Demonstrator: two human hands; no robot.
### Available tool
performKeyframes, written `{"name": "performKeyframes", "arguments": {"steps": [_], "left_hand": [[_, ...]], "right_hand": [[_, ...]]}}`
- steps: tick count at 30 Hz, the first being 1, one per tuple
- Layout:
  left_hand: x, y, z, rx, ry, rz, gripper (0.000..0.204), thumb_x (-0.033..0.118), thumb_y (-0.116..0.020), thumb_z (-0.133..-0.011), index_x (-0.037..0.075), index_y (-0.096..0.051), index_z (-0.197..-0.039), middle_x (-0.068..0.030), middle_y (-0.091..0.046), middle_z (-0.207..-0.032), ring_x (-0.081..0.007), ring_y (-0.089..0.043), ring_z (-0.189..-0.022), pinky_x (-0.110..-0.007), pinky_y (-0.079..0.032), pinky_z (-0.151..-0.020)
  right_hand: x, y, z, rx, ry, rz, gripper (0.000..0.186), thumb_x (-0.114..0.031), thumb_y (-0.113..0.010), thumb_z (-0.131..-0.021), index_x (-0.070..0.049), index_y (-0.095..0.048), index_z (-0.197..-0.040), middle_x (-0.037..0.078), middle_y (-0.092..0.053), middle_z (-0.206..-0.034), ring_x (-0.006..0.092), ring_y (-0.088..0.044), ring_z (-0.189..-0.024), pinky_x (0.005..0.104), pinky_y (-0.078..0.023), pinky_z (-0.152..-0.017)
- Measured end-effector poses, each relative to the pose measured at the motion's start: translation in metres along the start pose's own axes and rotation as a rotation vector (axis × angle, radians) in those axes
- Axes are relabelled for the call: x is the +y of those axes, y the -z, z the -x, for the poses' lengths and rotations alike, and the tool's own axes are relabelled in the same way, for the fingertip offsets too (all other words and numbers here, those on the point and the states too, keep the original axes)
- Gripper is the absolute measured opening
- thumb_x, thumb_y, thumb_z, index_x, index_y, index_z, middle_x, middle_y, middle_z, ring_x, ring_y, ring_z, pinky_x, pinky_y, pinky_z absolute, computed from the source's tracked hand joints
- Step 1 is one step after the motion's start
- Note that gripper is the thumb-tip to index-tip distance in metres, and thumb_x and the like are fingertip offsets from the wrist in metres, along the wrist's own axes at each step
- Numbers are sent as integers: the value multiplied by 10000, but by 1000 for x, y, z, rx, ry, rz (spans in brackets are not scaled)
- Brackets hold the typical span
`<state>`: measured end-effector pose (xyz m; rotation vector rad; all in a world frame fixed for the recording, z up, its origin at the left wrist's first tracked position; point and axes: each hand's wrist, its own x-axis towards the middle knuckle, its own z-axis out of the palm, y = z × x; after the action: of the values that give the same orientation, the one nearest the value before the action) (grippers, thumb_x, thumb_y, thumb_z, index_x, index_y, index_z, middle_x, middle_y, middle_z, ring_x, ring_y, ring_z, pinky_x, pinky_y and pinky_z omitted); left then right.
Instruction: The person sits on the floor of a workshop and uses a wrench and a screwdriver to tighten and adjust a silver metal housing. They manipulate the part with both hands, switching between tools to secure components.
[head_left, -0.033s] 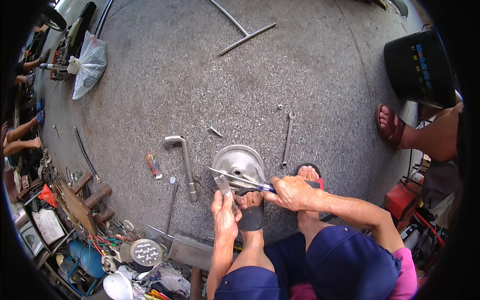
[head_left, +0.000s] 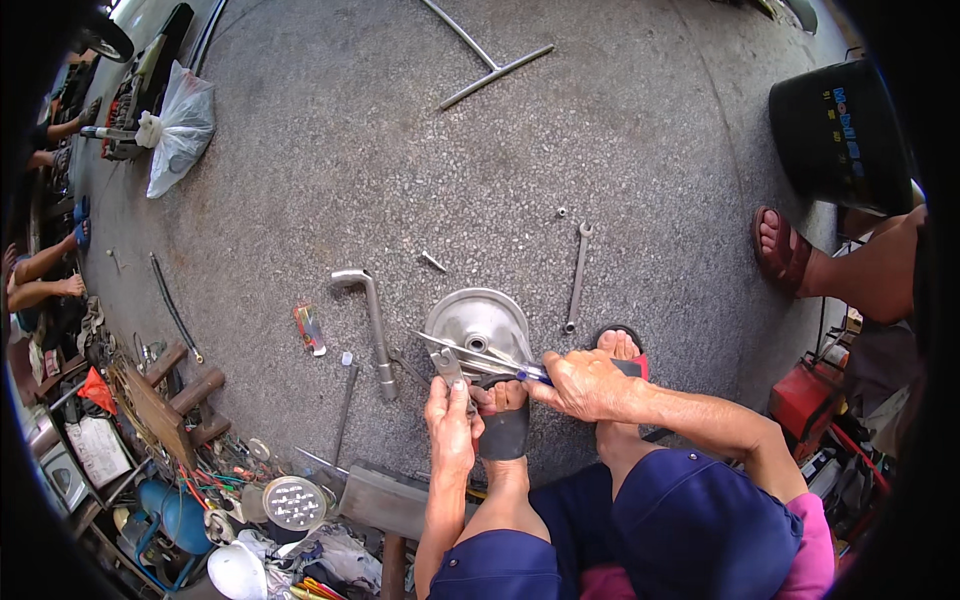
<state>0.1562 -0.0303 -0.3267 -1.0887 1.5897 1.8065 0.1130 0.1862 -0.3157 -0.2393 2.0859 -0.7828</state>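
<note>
My left hand grips a flat grey metal bracket with a forked end, held upright just above my left foot. My right hand is closed round the blue handle of a screwdriver. Its long metal shaft points left and crosses the bracket; whether they touch, I cannot tell. Behind both lies a round silver wheel-hub plate with a hole at its centre, on the ground against my left foot. The hands and tool hide its near edge.
Around the plate lie a bent socket wrench, a combination wrench, a bolt and a small nut. A T-handle bar lies far ahead. A black bucket and another person's sandalled foot are right; clutter fills the lower left.
</note>
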Motion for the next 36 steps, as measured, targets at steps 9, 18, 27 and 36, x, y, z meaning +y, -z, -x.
{"name": "performKeyframes", "arguments": {"steps": [9,18,27,36], "left_hand": [[17,3,5,-101,165,274,157,206,-501,-1026,59,-556,-1017,-41,-618,-764,-111,-591,-605,-219,-368,-455],[15,-2,-9,25,-35,122,151,199,-572,-976,55,-560,-1020,-93,-685,-833,-152,-673,-698,-229,-479,-542],[8,-3,-12,63,-59,203,143,127,-589,-963,57,-547,-1080,-78,-672,-859,-136,-631,-650,-244,-488,-571],[2,-8,-13,71,-119,247,215,49,-606,-948,-6,-519,-1136,-104,-671,-976,-142,-641,-797,-268,-517,-675]], "right_hand": [[13,-8,-10,8,59,-65,498,-418,-552,-941,75,-589,-889,282,-653,-728,428,-679,-711,496,-549,-632],[16,-3,-10,43,56,43,488,-463,-553,-943,15,-550,-848,250,-634,-665,413,-658,-639,502,-504,-569],[-7,48,41,482,136,67,389,-340,-725,-829,-103,-659,-1130,103,-608,-685,285,-610,-606,407,-488,-533],[-43,84,69,622,502,327,405,-214,-785,-668,-109,-714,-1053,-10,-402,-624,123,-505,-463,277,-396,-388]]}}
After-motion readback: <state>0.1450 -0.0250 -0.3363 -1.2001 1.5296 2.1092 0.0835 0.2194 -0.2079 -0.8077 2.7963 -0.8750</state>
